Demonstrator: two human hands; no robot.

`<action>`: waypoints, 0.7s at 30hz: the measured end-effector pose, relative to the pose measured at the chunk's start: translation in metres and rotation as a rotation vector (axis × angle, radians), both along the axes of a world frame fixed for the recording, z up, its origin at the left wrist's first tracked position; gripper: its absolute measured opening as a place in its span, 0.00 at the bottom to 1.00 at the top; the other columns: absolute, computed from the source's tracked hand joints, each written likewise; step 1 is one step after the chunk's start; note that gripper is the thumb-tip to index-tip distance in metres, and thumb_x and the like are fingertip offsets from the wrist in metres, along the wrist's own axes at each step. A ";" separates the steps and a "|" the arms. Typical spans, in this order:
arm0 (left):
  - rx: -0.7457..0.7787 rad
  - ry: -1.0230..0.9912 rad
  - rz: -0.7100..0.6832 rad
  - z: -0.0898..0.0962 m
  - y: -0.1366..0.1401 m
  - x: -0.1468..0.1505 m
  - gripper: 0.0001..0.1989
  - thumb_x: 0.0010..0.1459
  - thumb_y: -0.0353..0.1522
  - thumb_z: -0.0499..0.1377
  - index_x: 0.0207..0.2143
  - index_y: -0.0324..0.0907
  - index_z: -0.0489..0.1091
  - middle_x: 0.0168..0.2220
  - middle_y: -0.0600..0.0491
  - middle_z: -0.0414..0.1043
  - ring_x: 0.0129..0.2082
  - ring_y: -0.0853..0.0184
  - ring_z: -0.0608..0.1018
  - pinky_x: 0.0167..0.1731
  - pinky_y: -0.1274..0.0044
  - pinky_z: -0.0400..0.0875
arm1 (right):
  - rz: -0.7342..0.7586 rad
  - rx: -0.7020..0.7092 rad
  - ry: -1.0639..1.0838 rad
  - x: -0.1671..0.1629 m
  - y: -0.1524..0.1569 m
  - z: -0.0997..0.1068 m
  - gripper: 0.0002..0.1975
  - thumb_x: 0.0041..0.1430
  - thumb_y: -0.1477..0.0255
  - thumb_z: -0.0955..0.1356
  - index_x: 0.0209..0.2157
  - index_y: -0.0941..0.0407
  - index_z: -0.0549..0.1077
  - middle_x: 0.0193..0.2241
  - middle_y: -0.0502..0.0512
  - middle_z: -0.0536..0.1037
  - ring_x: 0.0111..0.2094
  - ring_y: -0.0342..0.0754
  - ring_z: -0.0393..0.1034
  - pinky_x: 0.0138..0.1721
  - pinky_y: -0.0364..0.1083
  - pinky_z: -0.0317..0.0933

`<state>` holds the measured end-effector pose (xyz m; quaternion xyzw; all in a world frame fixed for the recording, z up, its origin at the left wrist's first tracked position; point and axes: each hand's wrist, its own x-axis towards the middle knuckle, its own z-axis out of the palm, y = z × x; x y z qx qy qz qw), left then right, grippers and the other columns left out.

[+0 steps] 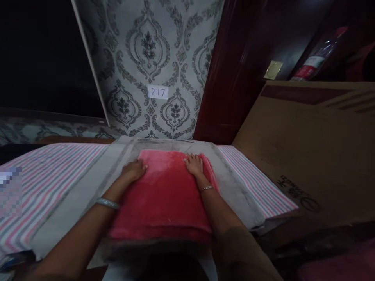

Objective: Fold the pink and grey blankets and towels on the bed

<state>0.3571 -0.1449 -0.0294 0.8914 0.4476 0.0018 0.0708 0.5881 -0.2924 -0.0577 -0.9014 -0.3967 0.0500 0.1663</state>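
A folded red plush blanket point(166, 195) lies on a grey board-like sheet point(234, 187) in front of me. Its far left corner looks paler, and layered folds show along its right and near edges. My left hand point(134, 170) rests at the blanket's upper left edge, its fingers towards the cloth and partly hard to make out. On the upper right part, my right hand point(194, 164) lies flat with its fingers spread, touching the top beside the layered fold. Each wrist wears a bracelet.
A striped cloth point(58, 171) extends beneath the grey sheet on both sides. To the right stands a large cardboard box point(307, 148), with a plastic bottle point(315, 60) behind it. A dark screen point(47, 58) is at left, before a patterned wall point(181, 35) bearing a "277" label point(158, 92).
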 end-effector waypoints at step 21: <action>0.244 -0.076 -0.395 -0.040 -0.094 -0.024 0.30 0.65 0.44 0.48 0.67 0.43 0.58 0.70 0.43 0.51 0.70 0.51 0.53 0.67 0.53 0.47 | 0.281 -0.071 -0.185 -0.055 -0.079 -0.014 0.31 0.70 0.55 0.57 0.70 0.48 0.51 0.71 0.52 0.48 0.72 0.55 0.39 0.68 0.61 0.35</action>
